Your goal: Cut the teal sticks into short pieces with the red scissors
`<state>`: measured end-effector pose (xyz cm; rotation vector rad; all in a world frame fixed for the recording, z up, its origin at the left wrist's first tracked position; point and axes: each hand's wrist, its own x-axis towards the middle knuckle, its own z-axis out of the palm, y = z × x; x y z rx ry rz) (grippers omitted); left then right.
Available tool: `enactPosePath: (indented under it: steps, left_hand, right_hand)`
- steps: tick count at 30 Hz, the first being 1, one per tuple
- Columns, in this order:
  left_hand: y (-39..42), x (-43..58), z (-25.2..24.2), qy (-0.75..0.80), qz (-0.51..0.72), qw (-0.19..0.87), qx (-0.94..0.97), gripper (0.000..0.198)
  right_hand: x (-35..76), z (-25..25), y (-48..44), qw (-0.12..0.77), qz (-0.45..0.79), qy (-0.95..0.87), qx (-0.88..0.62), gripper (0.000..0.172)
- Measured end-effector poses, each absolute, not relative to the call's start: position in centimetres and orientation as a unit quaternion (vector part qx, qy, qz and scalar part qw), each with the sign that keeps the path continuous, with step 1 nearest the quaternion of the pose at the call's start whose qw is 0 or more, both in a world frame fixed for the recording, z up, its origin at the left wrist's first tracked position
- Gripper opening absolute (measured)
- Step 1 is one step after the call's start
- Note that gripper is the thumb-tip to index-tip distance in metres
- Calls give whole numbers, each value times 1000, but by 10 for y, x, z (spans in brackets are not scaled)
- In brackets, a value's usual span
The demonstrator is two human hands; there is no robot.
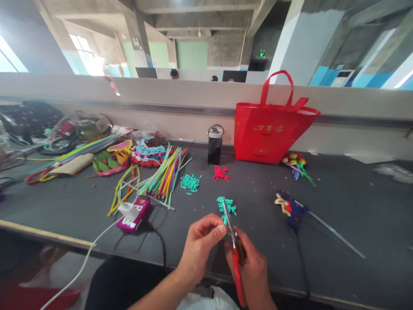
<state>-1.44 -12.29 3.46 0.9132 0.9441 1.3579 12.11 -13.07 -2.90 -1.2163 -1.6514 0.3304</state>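
My right hand (253, 262) is wrapped around the red handles of a pair of scissors (236, 267). Their metal blades point away from me, over a small pile of cut teal pieces (229, 206). Close beside the blades, my left hand (201, 245) pinches thumb against forefinger. A short teal strip (225, 220), which looks like pipe cleaner, shows at those fingertips; the rest of it is hidden. Farther off lie a second teal pile (190, 182) and a pile of red pieces (221, 173).
A bundle of coloured pipe cleaners (166, 176) lies left, behind a purple power adapter (135, 217) with cables. A black bottle (215, 148) and a red bag (271, 133) stand at the back. Right, there is what looks like a glue gun (294, 215) with a long clear stick.
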Motion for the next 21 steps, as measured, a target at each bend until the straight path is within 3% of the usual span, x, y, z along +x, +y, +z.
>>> enactPosePath:
  steps: [5, 7, 9, 10, 21]
  left_hand:
    - [-102, -37, 26, 500, 542, 477, 478, 20]
    - [-83, -54, 20, 565, 474, 348, 578, 22]
    - [-60, -71, 15, 629, 327, 164, 686, 22]
    - [-48, -80, 13, 641, 295, 132, 696, 19]
    - [21, -128, -6, 699, 137, -13, 701, 23]
  right_hand:
    - [137, -31, -125, 484, 225, -625, -570, 36]
    - [145, -34, -124, 480, 251, -600, -589, 40]
    - [150, -36, -123, 482, 276, -580, -596, 42]
    - [151, -37, -122, 485, 288, -573, -594, 42]
    - [153, -34, -121, 476, 371, -517, -608, 46]
